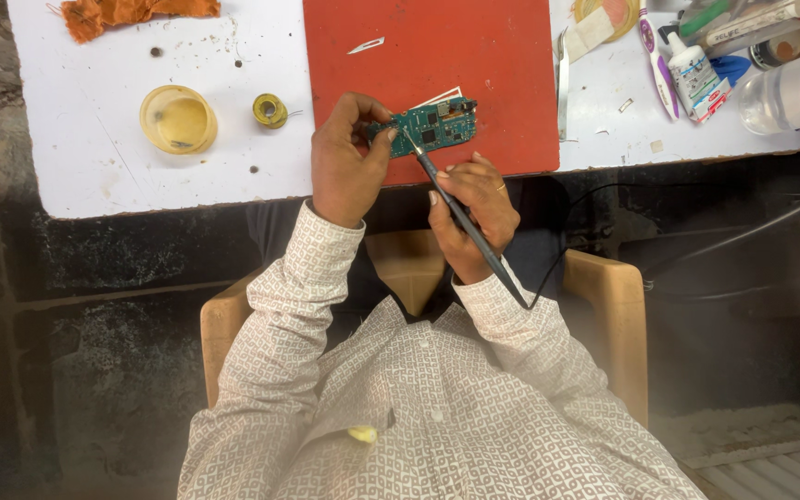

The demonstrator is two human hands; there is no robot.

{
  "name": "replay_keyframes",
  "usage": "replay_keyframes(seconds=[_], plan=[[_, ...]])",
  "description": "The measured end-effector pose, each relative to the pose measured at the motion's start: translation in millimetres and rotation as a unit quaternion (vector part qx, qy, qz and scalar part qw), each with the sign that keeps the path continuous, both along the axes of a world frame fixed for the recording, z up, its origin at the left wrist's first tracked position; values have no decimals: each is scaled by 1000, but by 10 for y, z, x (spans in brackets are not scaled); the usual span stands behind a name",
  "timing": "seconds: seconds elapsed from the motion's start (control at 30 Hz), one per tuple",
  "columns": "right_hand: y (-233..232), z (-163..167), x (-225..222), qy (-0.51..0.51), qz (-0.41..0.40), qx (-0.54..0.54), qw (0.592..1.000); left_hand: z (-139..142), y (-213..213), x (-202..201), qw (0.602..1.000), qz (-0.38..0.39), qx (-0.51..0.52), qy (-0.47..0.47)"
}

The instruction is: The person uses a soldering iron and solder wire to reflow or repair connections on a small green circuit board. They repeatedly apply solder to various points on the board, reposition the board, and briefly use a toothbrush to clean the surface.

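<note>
Head view: your left hand [344, 162] pinches the board [435, 125] on the mat [511, 111] while your right hand [474, 208], closed around the iron [460, 218], solders; next calls for a steady tip.

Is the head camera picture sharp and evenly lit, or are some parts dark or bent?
Head view: light is soft and even on the white table top and red mat; the green circuit board, left hand and right hand with the dark soldering iron look sharp; the floor below is dim and hazy; the table edge bows slightly.
</note>
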State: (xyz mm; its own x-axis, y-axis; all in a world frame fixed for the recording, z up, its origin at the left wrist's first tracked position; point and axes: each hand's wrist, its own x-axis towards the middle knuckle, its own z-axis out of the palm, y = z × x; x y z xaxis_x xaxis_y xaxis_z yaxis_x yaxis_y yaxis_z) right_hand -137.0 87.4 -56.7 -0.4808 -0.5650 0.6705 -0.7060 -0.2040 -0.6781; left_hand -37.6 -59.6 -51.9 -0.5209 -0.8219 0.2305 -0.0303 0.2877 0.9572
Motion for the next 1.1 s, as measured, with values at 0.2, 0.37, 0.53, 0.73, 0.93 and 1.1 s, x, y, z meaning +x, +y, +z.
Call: replay_keyframes(seconds=[0.2, 0.37, 0.53, 0.73, 0.93, 1.1], plan=[[-12, 0, 14, -3, -5, 12, 1000, -1, -6, 3, 1000, -4, 0, 7], [-19, -13, 11, 6, -7, 13, 1000, -6, -6, 1, 1000, -4, -3, 4], [-21, -28, 16, 9, -9, 12, 1000, -12, -9, 9, 1000, -7, -5, 8], [-27, -32, 15, 12, -12, 10, 1000, -17, -11, -2, 1000, -3, -14, 6], [-11, -8, 24, 10, -10, 13, 1000, -11, -8, 7, 1000, -5, -7, 9], [-38, -6, 26, 16, -16, 17, 1000, -7, -3, 7, 1000, -5, -4, 10]])
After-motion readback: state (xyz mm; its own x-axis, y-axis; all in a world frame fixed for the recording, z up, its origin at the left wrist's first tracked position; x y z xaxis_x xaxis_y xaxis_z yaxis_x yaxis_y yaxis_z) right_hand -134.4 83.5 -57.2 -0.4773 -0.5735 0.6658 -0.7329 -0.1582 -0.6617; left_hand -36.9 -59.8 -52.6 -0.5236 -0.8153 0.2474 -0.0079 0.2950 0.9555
